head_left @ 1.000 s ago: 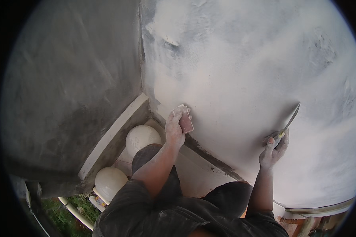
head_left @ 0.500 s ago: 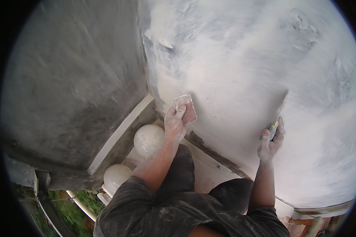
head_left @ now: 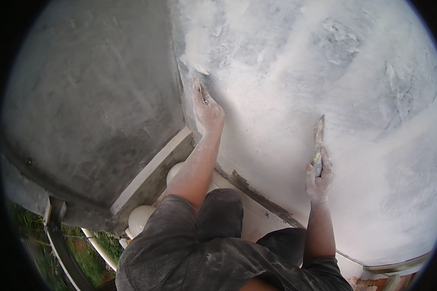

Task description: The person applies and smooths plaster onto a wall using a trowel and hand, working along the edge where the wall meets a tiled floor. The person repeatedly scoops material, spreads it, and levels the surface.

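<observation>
The left hand (head_left: 210, 115) is closed around a thin pad (head_left: 202, 92), which now shows almost edge-on, with most of it hidden by the palm and fingers. Half a second ago this hand was lower and showed the pad's flat reddish face; it has since risen along the left edge of the white wall (head_left: 277, 111) and sits just below a chipped spot (head_left: 199, 70). That appears to shift the work from the lower part of the wall to the rough patch by its left edge, though I cannot tell whether the pad touches the surface.

The right hand (head_left: 319, 182) grips the handle of a putty knife (head_left: 318, 136), blade pointing up, in front of the wall's lower middle. The blade has turned more upright and shows its broad, smeared side; whether it meets the wall is unclear. It seems to be kept ready rather than used.

Farther out, a grey wall (head_left: 92, 97) meets the white wall's left edge. A pale ledge (head_left: 150, 169) runs along the grey wall's bottom edge, with two round white objects (head_left: 141, 218) beside it, partly covered by the left arm and sleeve.
</observation>
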`<state>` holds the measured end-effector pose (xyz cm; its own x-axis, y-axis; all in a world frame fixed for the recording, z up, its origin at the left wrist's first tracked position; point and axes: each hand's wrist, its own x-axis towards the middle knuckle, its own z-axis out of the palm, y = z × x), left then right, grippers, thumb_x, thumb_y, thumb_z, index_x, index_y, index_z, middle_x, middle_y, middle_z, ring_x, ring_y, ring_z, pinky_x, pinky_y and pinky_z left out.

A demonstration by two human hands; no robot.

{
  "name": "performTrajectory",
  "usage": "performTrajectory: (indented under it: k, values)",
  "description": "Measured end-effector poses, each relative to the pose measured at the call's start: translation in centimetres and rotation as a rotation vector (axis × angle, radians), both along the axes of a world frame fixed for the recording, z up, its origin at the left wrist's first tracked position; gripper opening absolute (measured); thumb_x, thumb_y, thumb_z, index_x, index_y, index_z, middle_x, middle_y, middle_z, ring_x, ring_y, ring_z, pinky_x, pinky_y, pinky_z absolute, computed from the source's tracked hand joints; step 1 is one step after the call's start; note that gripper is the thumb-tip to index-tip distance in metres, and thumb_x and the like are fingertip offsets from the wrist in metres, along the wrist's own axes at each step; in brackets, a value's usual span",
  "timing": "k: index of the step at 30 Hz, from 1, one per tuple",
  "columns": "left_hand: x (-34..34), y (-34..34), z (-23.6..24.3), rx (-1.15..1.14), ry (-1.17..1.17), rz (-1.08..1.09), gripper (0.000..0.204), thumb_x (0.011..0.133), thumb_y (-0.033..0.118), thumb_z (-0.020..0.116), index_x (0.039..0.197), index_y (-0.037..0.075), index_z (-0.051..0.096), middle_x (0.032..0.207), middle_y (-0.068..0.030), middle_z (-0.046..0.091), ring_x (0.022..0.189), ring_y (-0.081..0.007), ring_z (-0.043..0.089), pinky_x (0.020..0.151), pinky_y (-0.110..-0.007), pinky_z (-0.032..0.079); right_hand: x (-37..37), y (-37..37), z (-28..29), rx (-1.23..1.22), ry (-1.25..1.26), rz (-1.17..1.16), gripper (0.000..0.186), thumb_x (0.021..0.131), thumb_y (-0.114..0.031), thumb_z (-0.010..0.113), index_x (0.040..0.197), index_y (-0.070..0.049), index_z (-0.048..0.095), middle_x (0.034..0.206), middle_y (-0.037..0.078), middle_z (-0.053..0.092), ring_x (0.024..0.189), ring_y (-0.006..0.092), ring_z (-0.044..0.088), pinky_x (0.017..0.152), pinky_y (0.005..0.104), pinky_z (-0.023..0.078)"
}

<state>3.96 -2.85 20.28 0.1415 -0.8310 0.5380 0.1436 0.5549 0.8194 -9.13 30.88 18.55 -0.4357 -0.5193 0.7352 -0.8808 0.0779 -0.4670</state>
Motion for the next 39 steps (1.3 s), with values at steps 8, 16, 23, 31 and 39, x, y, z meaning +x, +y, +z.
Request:
performTrajectory:
  k: [8,16,23,31,39]
  values:
    - [-4.8,5.6,7.0,-0.878,-0.450,0.146,0.062,0.109,0.010,0.045,0.166,0.001,0.024,0.175,-0.0239,0.010,0.162,-0.0417,0.006,0.131,-0.055,0.004,0.1,0.3,0.7,-0.003,0.045,-0.015,0.063,0.087,-0.002,0.074,0.147,0.001,0.052,0.139,0.025,0.064,0.123,0.0418,0.066,0.103,0.0479,0.054]
    - [-2.9,3.3,6.1,-0.598,-0.575,-0.015,0.066,0.112,0.022,0.037,0.167,-0.003,0.012,0.174,-0.0292,0.003,0.162,-0.0444,-0.001,0.129,-0.060,0.000,0.2,0.3,1.5,0.050,0.176,0.078,0.065,0.086,-0.003,0.075,0.147,0.000,0.053,0.136,0.023,0.067,0.118,0.0420,0.068,0.100,0.0475,0.054]
    - [-3.6,1.6,7.4,-0.315,-0.284,0.043,0.068,0.111,0.027,0.033,0.166,-0.005,0.010,0.174,-0.0294,0.002,0.162,-0.0453,-0.005,0.125,-0.069,-0.003,0.0,1.6,0.5,0.049,-0.292,0.131,0.065,0.092,-0.012,0.077,0.149,0.001,0.051,0.135,0.019,0.066,0.120,0.0351,0.066,0.104,0.0437,0.051]
    - [-2.4,2.4,10.6,-0.162,-0.194,0.053,0.074,0.111,0.036,0.040,0.167,-0.002,0.010,0.173,-0.0279,0.004,0.161,-0.0460,-0.004,0.125,-0.071,-0.003,-0.7,2.7,-0.1,0.023,-0.269,0.191,0.061,0.096,-0.016,0.074,0.149,0.003,0.051,0.142,0.021,0.062,0.135,0.0324,0.057,0.111,0.0448,0.046]
    - [-2.4,0.6,7.5,-0.468,-0.479,0.029,0.074,0.111,0.033,0.040,0.167,-0.003,0.007,0.174,-0.0270,0.001,0.161,-0.0476,-0.006,0.125,-0.070,-0.005,0.1,2.2,1.0,0.099,-0.180,0.157,0.058,0.093,-0.007,0.073,0.146,0.004,0.053,0.143,0.022,0.062,0.132,0.0362,0.061,0.112,0.0466,0.046]
